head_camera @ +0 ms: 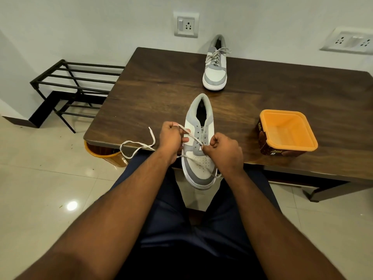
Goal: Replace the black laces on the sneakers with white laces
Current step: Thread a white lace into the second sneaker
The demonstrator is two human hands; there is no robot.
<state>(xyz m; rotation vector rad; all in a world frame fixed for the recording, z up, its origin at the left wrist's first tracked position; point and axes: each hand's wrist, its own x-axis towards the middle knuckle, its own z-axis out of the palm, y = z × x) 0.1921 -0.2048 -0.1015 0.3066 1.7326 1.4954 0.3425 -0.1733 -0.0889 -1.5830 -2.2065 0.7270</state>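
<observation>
Slack could pull the flat white lace (139, 145) from the grey-and-white sneaker's (198, 142) eyelets, though our left hand (171, 138) and right hand (221, 148) each pinch it closed in their grip

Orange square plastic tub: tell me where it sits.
In the head view, the orange square plastic tub stands open on the dark wooden table, to the right of the near grey-and-white sneaker.

the orange tub (268, 142) reads "amul" on its side.
</observation>
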